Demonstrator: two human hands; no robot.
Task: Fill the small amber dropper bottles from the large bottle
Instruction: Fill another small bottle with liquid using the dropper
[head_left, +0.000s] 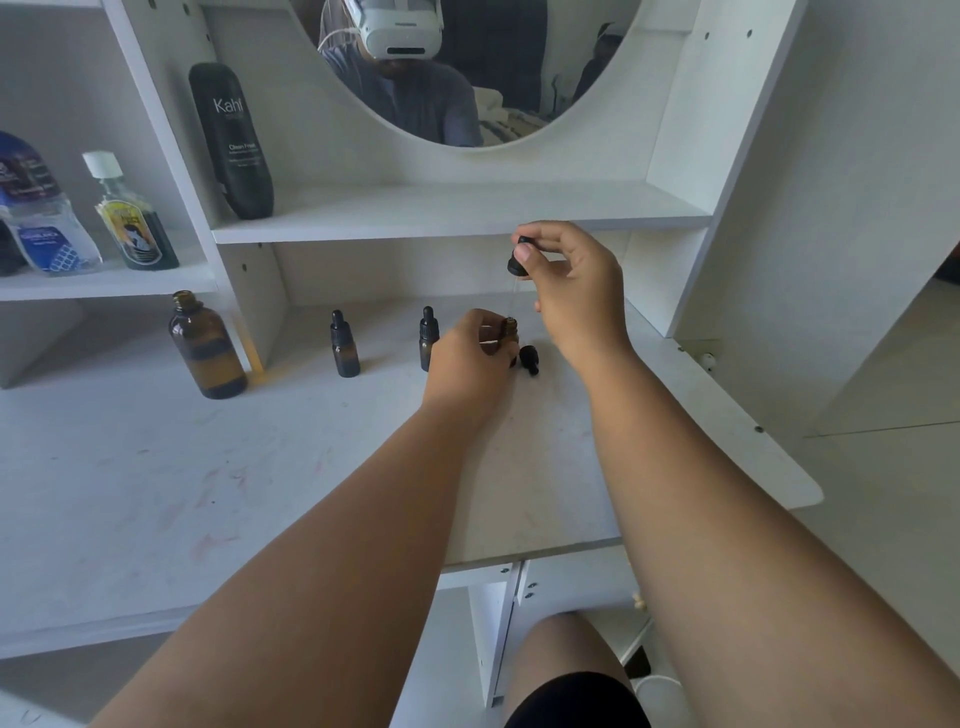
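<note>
pinching a black rubber-bulbed dropper (519, 257), right hand (574, 280) above small amber bottle (508, 332).

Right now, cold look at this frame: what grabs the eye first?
The two hands at centre: the right hand holds a black dropper cap raised, its thin glass pipette reaching down to the mouth of the small open amber bottle gripped by the left hand. Next, the large amber bottle standing uncapped at the left of the desk, with two capped dropper bottles between it and the hands.
</note>
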